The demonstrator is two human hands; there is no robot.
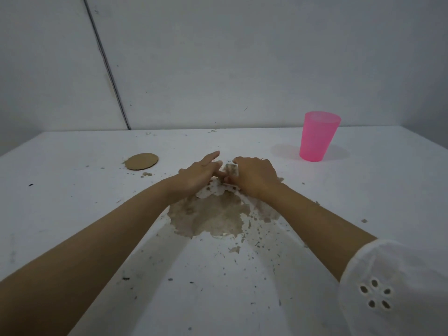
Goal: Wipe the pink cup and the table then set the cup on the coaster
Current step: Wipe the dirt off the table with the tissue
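Pink cup (317,139) stands upright, mouth up, on the white table (72,214), out to the rt of the right hand (254,177) and a bit farther from the person, well apart from it, w/ nothing touching it. Right hand is knuckles-up, fingers curled round a small soiled white wad (232,169) that pokes out at its thumb side. Left hand (196,174) sits just beside it on the left, index finger straight and pointing away, other fingers reaching across to the wad; can't tell whether they pinch it or only touch. Both hands are low over the table, approx mid-table. Directly under and nearer the person than the hands: a big brown stain (215,217), ragged edge, w/ specks and crumbs scattered round it, esp. toward the person. A whitish patch lies at the stain's far edge below the hands; can't tell what it is. Round cardboard coaster (141,161) lies flat to the left of the left hand, apart from it, nothing on it, a small brown blob just beside it. White eyelet sleeve (400,287) covers the rt upper arm; both forearms bare. Plain grey wall (218,57) beyond the hands.
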